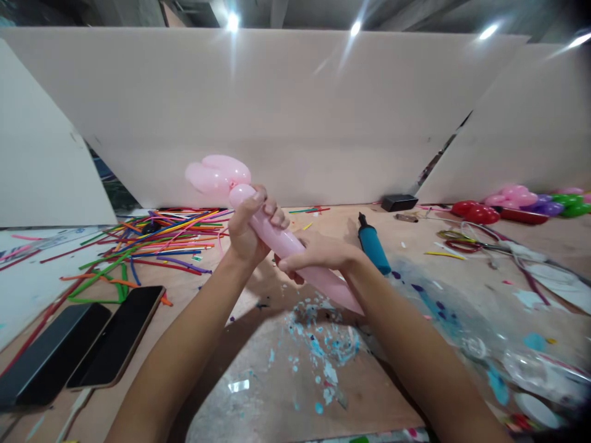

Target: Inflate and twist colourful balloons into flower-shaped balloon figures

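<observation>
A long pink balloon (pixel 272 237) runs slantwise across the middle of the view, held above the table. Its upper left end is twisted into rounded bubbles; the rest is a smooth tube that passes under my right forearm. My left hand (pixel 252 231) is wrapped round the tube just below the bubbles. Farther down, my right hand (pixel 314 253) grips the same tube, thumb on top and fingers curled beneath. Behind my right hand a blue hand pump (pixel 373 247) with a black nozzle lies on the table.
Uninflated balloons (pixel 184 237) in many colours are heaped at left, near a phone (pixel 117 335) and a dark block (pixel 53 354). Scissors (pixel 480 245), finished balloon shapes (pixel 512 198) and a plastic bottle (pixel 540 372) lie at right. A pale board (pixel 295 117) stands behind.
</observation>
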Demonstrator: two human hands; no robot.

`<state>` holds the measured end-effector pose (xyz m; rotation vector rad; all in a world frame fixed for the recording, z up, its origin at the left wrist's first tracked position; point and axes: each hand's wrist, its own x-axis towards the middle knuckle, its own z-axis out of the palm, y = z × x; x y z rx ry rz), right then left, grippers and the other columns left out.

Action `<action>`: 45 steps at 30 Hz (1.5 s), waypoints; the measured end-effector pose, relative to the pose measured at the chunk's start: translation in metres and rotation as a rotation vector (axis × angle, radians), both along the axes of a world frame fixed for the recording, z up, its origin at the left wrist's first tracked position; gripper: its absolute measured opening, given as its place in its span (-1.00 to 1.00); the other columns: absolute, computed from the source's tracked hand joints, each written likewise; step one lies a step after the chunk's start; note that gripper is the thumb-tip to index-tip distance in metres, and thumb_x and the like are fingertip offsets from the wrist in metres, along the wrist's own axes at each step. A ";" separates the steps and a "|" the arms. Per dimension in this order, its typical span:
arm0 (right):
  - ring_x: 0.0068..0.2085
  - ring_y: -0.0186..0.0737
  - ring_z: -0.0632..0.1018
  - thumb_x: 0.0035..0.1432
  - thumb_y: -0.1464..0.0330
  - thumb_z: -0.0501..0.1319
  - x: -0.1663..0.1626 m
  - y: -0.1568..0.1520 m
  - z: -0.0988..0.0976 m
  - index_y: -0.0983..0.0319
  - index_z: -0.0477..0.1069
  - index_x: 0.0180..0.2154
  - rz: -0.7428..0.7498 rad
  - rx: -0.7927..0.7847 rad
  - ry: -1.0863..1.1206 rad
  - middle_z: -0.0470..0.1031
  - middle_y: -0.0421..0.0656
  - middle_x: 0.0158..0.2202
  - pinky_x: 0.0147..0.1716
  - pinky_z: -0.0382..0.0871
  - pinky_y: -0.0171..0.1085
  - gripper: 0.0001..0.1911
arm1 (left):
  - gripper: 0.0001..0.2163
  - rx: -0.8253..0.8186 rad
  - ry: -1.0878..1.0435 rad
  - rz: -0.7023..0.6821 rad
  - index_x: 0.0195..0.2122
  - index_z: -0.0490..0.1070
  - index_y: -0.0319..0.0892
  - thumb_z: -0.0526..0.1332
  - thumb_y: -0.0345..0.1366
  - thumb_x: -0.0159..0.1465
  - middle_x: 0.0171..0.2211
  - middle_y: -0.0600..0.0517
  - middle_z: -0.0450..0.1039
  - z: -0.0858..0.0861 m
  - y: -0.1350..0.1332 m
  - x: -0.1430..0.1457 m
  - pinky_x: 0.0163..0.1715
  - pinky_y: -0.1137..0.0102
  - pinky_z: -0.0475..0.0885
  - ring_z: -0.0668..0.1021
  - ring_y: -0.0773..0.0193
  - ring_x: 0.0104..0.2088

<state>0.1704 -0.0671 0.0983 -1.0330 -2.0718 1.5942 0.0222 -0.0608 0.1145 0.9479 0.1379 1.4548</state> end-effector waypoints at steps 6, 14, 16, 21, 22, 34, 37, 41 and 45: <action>-0.49 -0.30 0.55 -0.13 0.12 0.41 0.007 0.012 -0.022 0.31 0.38 -0.30 0.292 -0.398 0.266 0.51 -0.20 -0.48 -0.49 0.48 -0.32 -0.54 | -0.73 0.098 -0.042 -0.063 -0.38 0.25 -0.13 0.35 -0.21 0.02 -0.60 0.20 0.18 0.004 -0.003 -0.010 -0.52 0.47 0.38 0.35 0.47 -0.61; -0.61 -0.38 0.41 0.00 0.23 0.28 0.001 0.013 -0.026 0.28 0.29 -0.50 0.356 -0.232 0.293 0.36 -0.26 -0.63 -0.61 0.33 -0.38 -0.73 | -0.68 0.178 0.204 -0.356 -0.38 0.26 -0.12 0.40 -0.21 -0.03 -0.61 0.18 0.29 -0.011 -0.002 -0.002 -0.49 0.37 0.46 0.44 0.38 -0.60; -0.60 -0.35 0.41 -0.01 0.33 0.23 0.000 0.009 -0.017 0.27 0.28 -0.55 0.263 -0.107 0.143 0.36 -0.24 -0.64 -0.60 0.32 -0.37 -0.81 | -0.72 0.156 0.218 -0.282 -0.43 0.24 -0.14 0.37 -0.25 0.00 -0.67 0.21 0.22 -0.011 -0.005 0.002 -0.58 0.45 0.38 0.36 0.44 -0.67; -0.54 -0.27 0.46 -0.10 0.42 0.19 -0.010 -0.004 -0.001 0.25 0.33 -0.50 -0.239 0.371 -0.198 0.43 -0.18 -0.57 -0.59 0.25 -0.35 -0.96 | -0.72 0.007 0.133 0.045 -0.43 0.23 -0.14 0.37 -0.27 -0.01 -0.66 0.22 0.22 -0.009 -0.003 0.015 -0.66 0.50 0.27 0.33 0.46 -0.69; -0.50 -0.24 0.48 -0.08 0.40 0.19 -0.013 -0.005 0.000 0.25 0.35 -0.47 -0.321 0.485 -0.250 0.47 -0.15 -0.52 -0.57 0.24 -0.34 -0.95 | -0.71 -0.041 0.100 0.111 -0.42 0.23 -0.13 0.37 -0.27 -0.02 -0.66 0.22 0.21 -0.009 -0.001 0.017 -0.65 0.50 0.27 0.33 0.46 -0.68; -0.12 0.12 0.52 0.09 0.28 0.14 -0.019 0.006 -0.021 0.31 0.19 0.04 -0.705 1.158 -0.595 0.48 0.12 -0.10 -0.24 0.36 -0.12 -0.52 | -0.76 -0.231 -0.034 0.203 -0.37 0.23 -0.14 0.30 -0.30 0.02 -0.48 0.14 0.30 -0.018 0.017 0.025 -0.27 0.41 0.43 0.49 0.35 -0.41; -0.15 0.07 0.52 0.14 0.26 0.09 -0.011 0.006 -0.018 0.37 0.09 0.08 -0.627 1.143 -0.431 0.44 0.17 -0.06 -0.22 0.35 -0.11 -0.48 | -0.76 -0.231 0.031 0.112 -0.29 0.25 -0.13 0.28 -0.33 0.04 -0.40 0.11 0.33 -0.021 0.029 0.016 -0.15 0.37 0.41 0.51 0.29 -0.27; -0.23 -0.04 0.53 0.23 0.27 0.02 0.000 0.005 -0.006 0.31 0.16 0.01 -0.573 1.056 -0.314 0.48 0.07 -0.14 -0.30 0.31 -0.19 -0.64 | -0.59 -0.156 0.195 0.116 -0.17 0.27 -0.11 0.41 -0.27 0.00 -0.21 0.04 0.38 -0.026 0.043 0.000 -0.08 0.27 0.41 0.51 0.22 -0.15; -0.25 -0.09 0.50 0.27 0.21 0.05 0.016 0.006 0.006 0.27 0.32 -0.12 -0.614 1.050 -0.352 0.51 -0.02 -0.23 -0.33 0.23 -0.24 -0.72 | -0.48 -0.123 0.134 0.363 -0.08 0.24 0.03 0.42 -0.28 -0.04 0.00 0.03 0.36 -0.026 0.062 -0.023 -0.09 0.28 0.44 0.49 0.21 -0.06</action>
